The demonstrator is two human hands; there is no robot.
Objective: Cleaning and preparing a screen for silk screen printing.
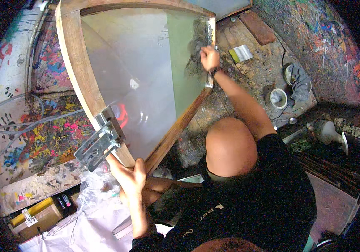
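A large wooden frame holds a translucent mesh sheet with a green band and a dark smudged right edge. A metal hinged clamp is fixed on its lower left side. My left hand grips the frame just below the clamp, thumb up along the wood. My right hand is closed at the frame's right edge beside small metal fittings; what its fingers hold is hidden. A rounded bare surface, apparently my knee, rises between my arms out of black clothing.
A paint-splattered board lies left, beside clear tubing and crumpled plastic. Right are a brick-coloured slab, a packet, a small pot, a bucket with a grey rag, a painted wall and an open box lower left.
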